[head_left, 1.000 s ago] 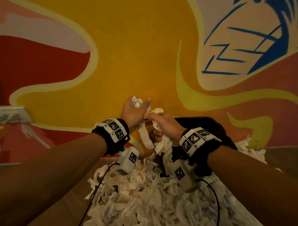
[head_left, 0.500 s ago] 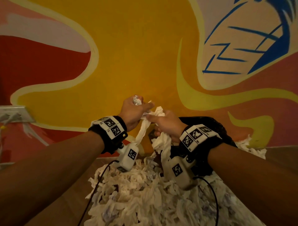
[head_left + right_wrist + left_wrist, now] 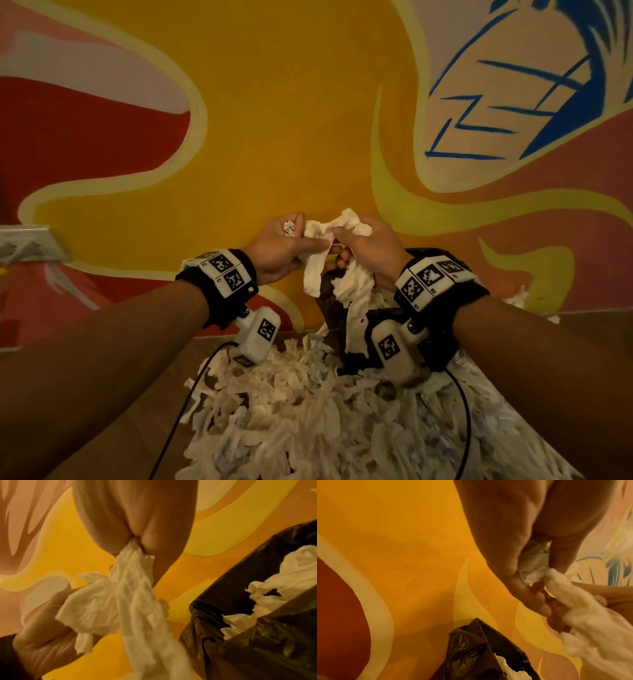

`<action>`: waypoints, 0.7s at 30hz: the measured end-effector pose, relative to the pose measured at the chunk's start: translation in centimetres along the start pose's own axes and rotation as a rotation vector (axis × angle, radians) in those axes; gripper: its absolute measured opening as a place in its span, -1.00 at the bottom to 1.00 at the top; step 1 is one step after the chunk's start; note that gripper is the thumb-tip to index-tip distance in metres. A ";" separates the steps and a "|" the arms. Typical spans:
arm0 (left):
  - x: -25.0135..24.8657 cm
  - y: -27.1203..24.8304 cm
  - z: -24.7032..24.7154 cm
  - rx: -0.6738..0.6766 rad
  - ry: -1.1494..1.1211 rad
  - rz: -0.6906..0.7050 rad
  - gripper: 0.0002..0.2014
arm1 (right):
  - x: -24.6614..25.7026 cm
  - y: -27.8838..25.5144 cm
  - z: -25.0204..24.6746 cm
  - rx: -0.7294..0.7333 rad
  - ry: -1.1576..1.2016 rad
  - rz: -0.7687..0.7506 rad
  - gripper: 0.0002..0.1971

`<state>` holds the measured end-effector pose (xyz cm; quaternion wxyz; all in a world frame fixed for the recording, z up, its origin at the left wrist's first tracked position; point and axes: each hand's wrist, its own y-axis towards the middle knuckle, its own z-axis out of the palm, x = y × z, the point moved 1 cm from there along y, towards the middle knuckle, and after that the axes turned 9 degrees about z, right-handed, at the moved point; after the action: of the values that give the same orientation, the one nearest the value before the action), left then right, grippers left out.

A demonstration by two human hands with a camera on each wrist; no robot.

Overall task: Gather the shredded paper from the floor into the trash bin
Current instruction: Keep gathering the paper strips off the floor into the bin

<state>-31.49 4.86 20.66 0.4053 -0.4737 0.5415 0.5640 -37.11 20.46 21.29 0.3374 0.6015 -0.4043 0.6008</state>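
**Both hands on the paper, above the bin**

Nearest to me, a heap of shredded paper (image 3: 308, 421) covers the wooden floor (image 3: 130, 411) below my forearms, white strips lying loose over one another, with the black cables from my wrist cameras trailing across it. Above the heap my two hands meet, raised in front of the wall. My left hand (image 3: 279, 245) is curled around a small crumpled wad (image 3: 288, 228), thumb and fingers closed on it, and its fingertips also pinch the near end of a long white strip (image 3: 320, 260). My right hand (image 3: 371, 245) is clamped on the same bundle of strips, which bunches out above my knuckles and hangs down in a ragged tail (image 3: 137, 601) between my wrists. Just beyond and below my right wrist stands the trash bin (image 3: 346, 329), lined with a black plastic bag (image 3: 248, 635); white paper already lies inside its open mouth, seen from the right wrist. More scraps (image 3: 517, 296) lie on the floor to the right of the bin, against the base of the wall. Behind it all rises a painted mural (image 3: 274, 120) in yellow, red, pink and blue, with a white socket plate (image 3: 27, 241) at far left
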 end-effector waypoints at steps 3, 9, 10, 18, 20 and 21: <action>-0.1 0.0 0.1 -0.067 -0.043 -0.002 -0.84 | 0.3 -0.3 -0.5 0.017 0.074 0.020 -0.91; 0.2 0.2 0.9 -0.159 0.136 -0.062 -0.76 | 0.7 0.4 -2.3 -0.137 0.094 0.003 -0.54; 0.3 0.1 1.2 -0.068 0.213 -0.044 -0.81 | 0.9 0.4 -2.5 -0.138 0.122 0.007 -0.52; 1.3 0.4 5.6 0.393 0.768 -0.131 -0.29 | 1.6 0.4 -3.7 -0.138 0.482 -0.002 -0.77; 1.3 1.3 6.0 0.340 0.745 -0.091 -0.49 | 1.4 0.4 -4.3 -0.179 0.403 -0.027 -0.75; 1.2 1.7 6.0 0.294 0.687 -0.078 -0.60 | 1.2 0.5 -4.6 -0.210 0.287 -0.037 -0.72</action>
<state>-33.97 10.59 19.67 0.2849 -0.5922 0.7027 0.2727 -39.67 24.30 22.70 0.4634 0.4784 -0.4015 0.6287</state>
